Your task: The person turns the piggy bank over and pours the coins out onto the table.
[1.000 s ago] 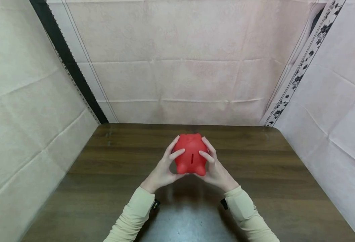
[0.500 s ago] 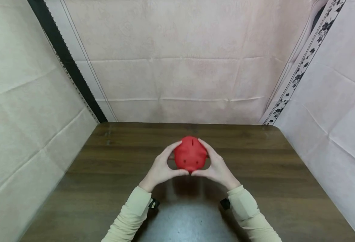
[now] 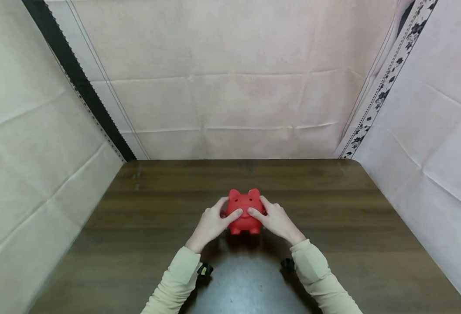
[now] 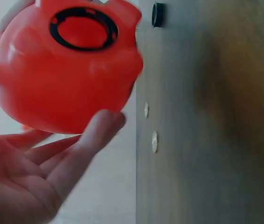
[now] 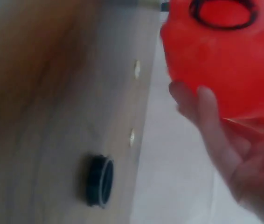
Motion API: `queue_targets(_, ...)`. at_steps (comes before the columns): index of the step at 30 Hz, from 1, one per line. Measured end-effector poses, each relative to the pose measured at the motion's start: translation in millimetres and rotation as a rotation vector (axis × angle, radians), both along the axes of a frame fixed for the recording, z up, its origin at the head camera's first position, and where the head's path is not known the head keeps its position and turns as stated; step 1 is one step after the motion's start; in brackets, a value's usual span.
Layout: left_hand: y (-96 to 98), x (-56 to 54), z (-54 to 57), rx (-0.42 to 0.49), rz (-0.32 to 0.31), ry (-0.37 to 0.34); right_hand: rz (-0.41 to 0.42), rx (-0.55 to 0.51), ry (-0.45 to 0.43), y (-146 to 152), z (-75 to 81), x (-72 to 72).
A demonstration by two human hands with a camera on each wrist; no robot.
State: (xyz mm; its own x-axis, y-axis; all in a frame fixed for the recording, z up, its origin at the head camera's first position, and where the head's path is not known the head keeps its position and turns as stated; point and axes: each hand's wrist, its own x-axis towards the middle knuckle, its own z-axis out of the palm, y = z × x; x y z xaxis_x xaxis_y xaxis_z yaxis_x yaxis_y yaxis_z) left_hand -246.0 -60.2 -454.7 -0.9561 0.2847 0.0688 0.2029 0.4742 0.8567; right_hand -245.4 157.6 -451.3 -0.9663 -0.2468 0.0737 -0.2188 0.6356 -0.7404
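Note:
A red piggy bank (image 3: 244, 222) is held off the table, its face and ears toward the head camera. My left hand (image 3: 212, 221) grips its left side, the thumb across the front. From the other side my right hand (image 3: 276, 220) holds it, its thumb also on the front. In the left wrist view, the bank (image 4: 62, 88) shows a round black ring (image 4: 84, 48) on its underside; the left fingers curl behind it. Blur softens the right wrist view, where the right hand (image 5: 230, 149) cups the bank (image 5: 225, 65).
A brown wooden table (image 3: 136, 261) lies below, with white cloth walls (image 3: 234, 100) behind and beside it. A short black ring-like cap (image 5: 100, 181) stands on the table, with two small pale flat pieces (image 5: 132, 137) nearby. I cannot make these out in the head view.
The bank has turned in both hands: first its slotted back faced the head camera, now its face does. It sits slightly lower in view, and both thumbs have moved onto its front.

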Motion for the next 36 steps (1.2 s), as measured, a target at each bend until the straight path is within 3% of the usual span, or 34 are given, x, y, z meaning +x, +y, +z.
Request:
queue_targets(3, -4.9, -0.9, 11.3, 0.124, -0.078, 0.136, 0.051, -0.09, 0.152, 3, 6.2, 3.0)
queue_targets(6, -10.8, 0.6, 23.7, 0.224, -0.23, 0.335, 0.16, -0.18, 0.419, 4, 11.6, 6.2)
queue_targets(9, -13.4, -3.1, 25.6, 0.223, -0.3, 0.478, 0.222, -0.174, 0.568, 2, 11.9, 2.2)
queue_targets(11, -13.2, -6.1, 17.9, 0.2, -0.306, 0.476, 0.224, -0.131, 0.543, 2, 6.4, -0.8)
queue_targets(14, -11.4, -11.9, -0.6, 0.157, -0.285, 0.377, 0.195, -0.051, 0.415, 2, -5.1, -4.1)
queue_targets(17, -11.8, -12.8, -12.3, 0.162, -0.273, 0.292, 0.19, -0.061, 0.352, 3, -13.7, -4.3)
queue_targets(27, -12.6, -15.0, -12.9, 0.138, -0.234, 0.27, 0.21, -0.086, 0.33, 1, -13.6, -7.2)
queue_targets(30, -11.0, -13.7, -12.7, 0.131, -0.239, 0.295, 0.228, -0.099, 0.337, 1, -14.0, -7.1)
queue_targets(36, -7.6, -13.3, -14.7, 0.132, -0.222, 0.48, 0.292, -0.112, 0.457, 2, -8.3, -4.6)
